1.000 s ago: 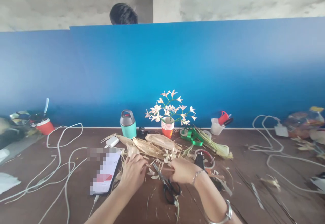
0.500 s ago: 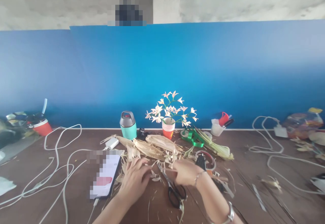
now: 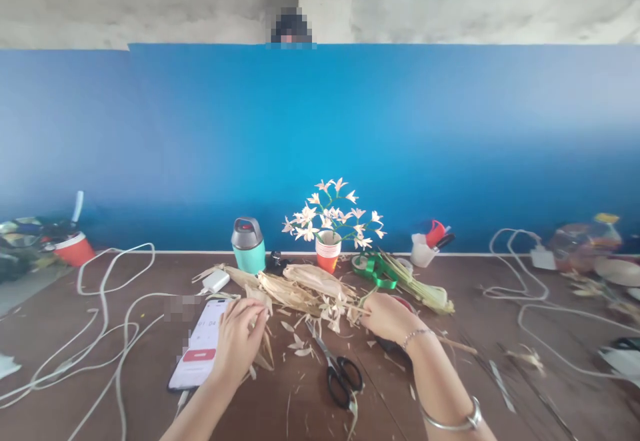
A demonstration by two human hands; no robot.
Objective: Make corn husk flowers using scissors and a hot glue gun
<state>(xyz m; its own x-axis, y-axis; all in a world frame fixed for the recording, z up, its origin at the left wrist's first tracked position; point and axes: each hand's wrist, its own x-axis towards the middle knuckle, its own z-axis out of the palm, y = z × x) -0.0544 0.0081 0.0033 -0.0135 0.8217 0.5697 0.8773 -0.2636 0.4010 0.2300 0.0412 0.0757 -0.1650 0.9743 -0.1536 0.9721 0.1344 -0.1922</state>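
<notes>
My left hand (image 3: 239,342) is closed on pale dried husk strips (image 3: 262,349) beside a phone (image 3: 199,343). My right hand (image 3: 389,317) is closed on a thin stem that carries small pale husk flowers (image 3: 336,307), just in front of the pile of dried husks (image 3: 300,285). Black-handled scissors (image 3: 336,365) lie on the brown table between my two hands, blades pointing away from me. Husk scraps are scattered around them.
A paper cup with a bunch of husk flowers (image 3: 330,224), a teal flask (image 3: 249,245), green ribbon (image 3: 373,269) and a white cup of tools (image 3: 426,245) stand by the blue partition. White cables (image 3: 107,307) loop on the left and cables (image 3: 530,294) on the right. A person's head shows above the partition.
My left hand drew left towards the phone with husk strips. My right hand moved right and away from me with the stem. The scissors now lie uncovered between them.
</notes>
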